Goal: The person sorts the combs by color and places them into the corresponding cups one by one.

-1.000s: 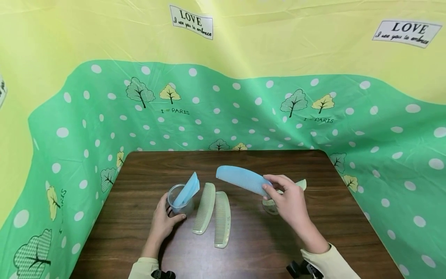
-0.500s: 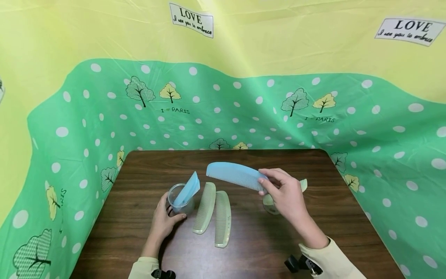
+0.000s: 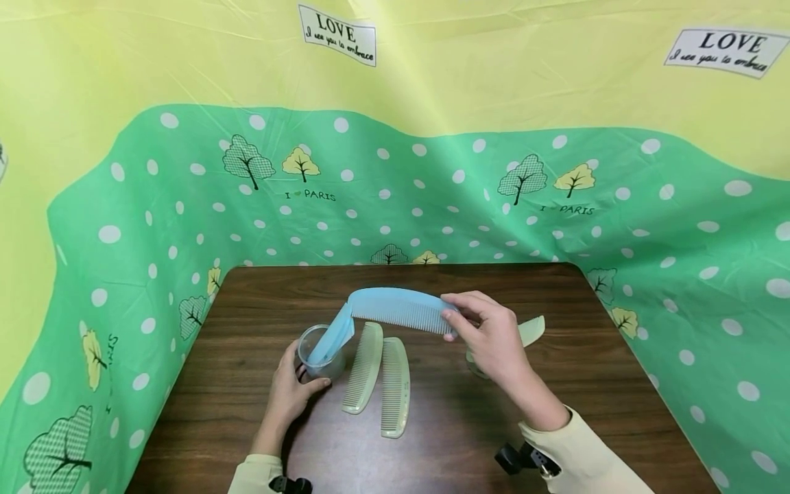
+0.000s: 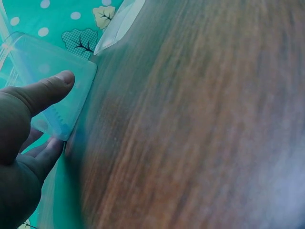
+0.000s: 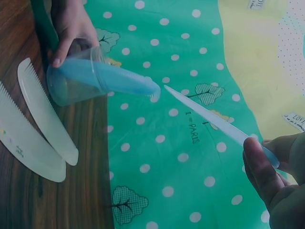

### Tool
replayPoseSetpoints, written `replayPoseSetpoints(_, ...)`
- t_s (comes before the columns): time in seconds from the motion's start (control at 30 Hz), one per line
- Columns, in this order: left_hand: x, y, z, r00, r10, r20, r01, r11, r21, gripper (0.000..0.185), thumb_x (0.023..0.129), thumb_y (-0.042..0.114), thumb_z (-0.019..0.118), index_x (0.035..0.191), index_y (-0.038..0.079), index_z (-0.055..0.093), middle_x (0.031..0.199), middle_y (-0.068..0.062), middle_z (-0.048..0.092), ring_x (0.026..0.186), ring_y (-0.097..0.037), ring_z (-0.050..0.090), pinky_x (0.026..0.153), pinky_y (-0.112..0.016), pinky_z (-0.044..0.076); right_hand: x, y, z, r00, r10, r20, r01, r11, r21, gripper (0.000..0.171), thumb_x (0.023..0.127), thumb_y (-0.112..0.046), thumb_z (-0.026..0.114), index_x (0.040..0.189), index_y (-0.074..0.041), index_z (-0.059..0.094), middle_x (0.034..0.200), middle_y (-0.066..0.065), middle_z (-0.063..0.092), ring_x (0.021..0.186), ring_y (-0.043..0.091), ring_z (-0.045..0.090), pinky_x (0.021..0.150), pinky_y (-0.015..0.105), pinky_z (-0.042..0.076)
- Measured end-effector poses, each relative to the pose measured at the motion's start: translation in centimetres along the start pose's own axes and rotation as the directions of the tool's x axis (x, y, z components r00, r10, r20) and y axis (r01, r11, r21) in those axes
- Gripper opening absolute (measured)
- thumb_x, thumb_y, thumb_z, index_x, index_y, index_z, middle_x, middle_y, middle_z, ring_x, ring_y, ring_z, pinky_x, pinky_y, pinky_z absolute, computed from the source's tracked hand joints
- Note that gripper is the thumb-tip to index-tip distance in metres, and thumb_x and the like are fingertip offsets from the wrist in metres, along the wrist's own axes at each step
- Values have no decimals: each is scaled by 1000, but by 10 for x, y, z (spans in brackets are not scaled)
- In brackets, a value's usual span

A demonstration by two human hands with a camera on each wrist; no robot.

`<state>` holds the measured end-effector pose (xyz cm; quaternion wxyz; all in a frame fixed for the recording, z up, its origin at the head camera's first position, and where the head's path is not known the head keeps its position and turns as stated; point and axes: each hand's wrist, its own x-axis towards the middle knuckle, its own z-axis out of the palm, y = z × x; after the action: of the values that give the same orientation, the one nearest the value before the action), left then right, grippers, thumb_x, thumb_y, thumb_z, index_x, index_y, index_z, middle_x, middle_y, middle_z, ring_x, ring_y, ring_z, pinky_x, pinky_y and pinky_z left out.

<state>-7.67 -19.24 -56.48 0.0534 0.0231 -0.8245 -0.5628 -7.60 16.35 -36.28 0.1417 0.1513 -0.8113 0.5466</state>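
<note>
My left hand [image 3: 289,392] grips a clear plastic cup [image 3: 330,368] on the left of the table, thumb on one side and fingers round the other. Blue combs [image 3: 333,337] lean out of the cup toward the right. Between thumb and fingers, my right hand [image 3: 498,337] pinches one end of another blue comb [image 3: 398,307], held in the air with its teeth down. Its free end overlaps the tops of the cup's combs in the head view. In the right wrist view a small gap shows between the held comb [image 5: 209,116] and those combs [image 5: 126,82].
Two pale green combs [image 3: 363,370] [image 3: 396,387] lie side by side on the brown table [image 3: 296,291], right of the cup. Behind my right hand another container, mostly hidden, has a pale green comb [image 3: 533,331] sticking out. A patterned cloth [image 3: 395,185] surrounds the table.
My right hand has moved left with the blue comb, bringing its free end to the combs in the cup. The left hand and cup have stayed in place.
</note>
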Motion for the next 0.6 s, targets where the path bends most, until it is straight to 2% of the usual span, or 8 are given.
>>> replayPoseSetpoints(0.3,1,2,-1,1000,-14,12,14,1000,9,101,70,-6,90,154,8,35,153,-19,45,143,-36,45,114,-41,45,3,-4,14,999,-1,36,0,1000,25,24,93,-7,75,116,-4,76,107,11,72,69,14,73,61,28,63)
replayPoseSetpoints(0.6,-2,5,0,999,31,-6,-31,998,57,103,68,-6,92,152,8,34,150,-22,46,139,-41,49,109,-46,50,10,-7,30,996,-22,87,22,1000,-6,23,92,-4,76,115,-1,76,101,9,72,62,10,70,59,27,63)
